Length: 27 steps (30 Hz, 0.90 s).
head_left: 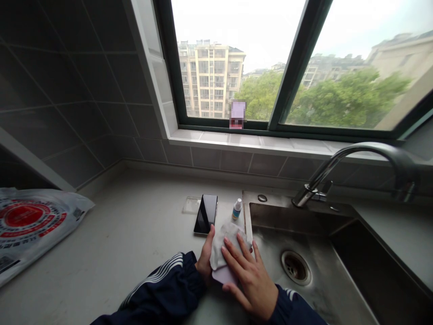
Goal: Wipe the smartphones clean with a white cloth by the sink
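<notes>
My left hand [204, 256] is closed around the left edge of a pale lilac flat phone-sized piece [224, 274] with rounded corners, its thumb pointing up along the side. A white cloth [221, 243] covers most of that piece. On top of the cloth lies my right hand [248, 275], fingers stretched and slightly spread, pressing it down. Just beyond my hands, a black-screened smartphone [206, 214] rests on the counter. A small white-capped bottle [237, 209] with a blue and yellow label stands upright to its right. Partly behind the smartphone is a clear flat case [191, 205].
A steel sink [270, 257] with a drain [296, 267] lies to the right, under a chrome faucet [334, 158]. A white plastic bag with red print [34, 221] sits on the counter [135, 212] at left. A tiled sill [250, 139] and window run along the back.
</notes>
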{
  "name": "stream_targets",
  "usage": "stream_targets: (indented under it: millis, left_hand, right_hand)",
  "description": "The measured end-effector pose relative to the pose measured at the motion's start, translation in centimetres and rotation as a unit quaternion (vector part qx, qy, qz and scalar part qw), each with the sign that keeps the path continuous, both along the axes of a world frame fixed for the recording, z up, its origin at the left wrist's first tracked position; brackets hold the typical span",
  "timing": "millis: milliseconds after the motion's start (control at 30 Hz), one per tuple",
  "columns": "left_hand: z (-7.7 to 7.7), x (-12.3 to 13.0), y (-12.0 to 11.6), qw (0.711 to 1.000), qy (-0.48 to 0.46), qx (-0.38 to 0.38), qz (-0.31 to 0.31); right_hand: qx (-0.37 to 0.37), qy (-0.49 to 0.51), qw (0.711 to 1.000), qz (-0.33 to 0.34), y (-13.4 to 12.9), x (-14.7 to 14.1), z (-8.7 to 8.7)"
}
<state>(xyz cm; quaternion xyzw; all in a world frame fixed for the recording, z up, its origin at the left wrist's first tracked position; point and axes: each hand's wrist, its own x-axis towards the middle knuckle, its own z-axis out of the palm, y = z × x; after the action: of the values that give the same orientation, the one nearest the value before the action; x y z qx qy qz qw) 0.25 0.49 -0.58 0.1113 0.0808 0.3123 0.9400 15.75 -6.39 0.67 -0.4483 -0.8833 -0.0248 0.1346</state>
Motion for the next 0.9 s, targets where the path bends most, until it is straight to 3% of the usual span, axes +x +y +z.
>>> stream_targets:
  millis: [300, 467, 567, 667, 800, 900]
  left_hand:
    - [-0.8, -0.2, 0.5, 0.999, -0.021, -0.033, -0.022]
    - [-0.9, -0.3, 0.7, 0.999, -0.019, -0.04, 0.0]
    - [-1.1, -0.3, 0.8, 0.999, -0.006, -0.038, -0.021]
    - [-0.7, -0.2, 0.4, 0.999, 0.008, -0.043, -0.032]
    - [0.5, 0.2, -0.4, 0.998, 0.022, -0.044, 0.048]
    - [0.9, 0.3, -0.7, 0.998, 0.033, -0.044, 0.043]
  right_hand:
    - [-0.025, 0.031, 0.999, 0.031, -0.4, -0.3, 0.2]
    - [0.007, 0.061, 0.998, 0.023, -0.3, -0.4, -0.4]
    - [-0.008, 0.06, 0.997, 0.057, -0.3, -0.5, -0.6]
    - [-0.028, 0.056, 0.996, 0.059, -0.1, -0.6, -0.9]
    - [-0.014, 0.072, 0.997, -0.005, 0.1, -0.6, -1.4]
    - [-0.021, 0.066, 0.998, -0.001, 0.0, -0.8, -1.3]
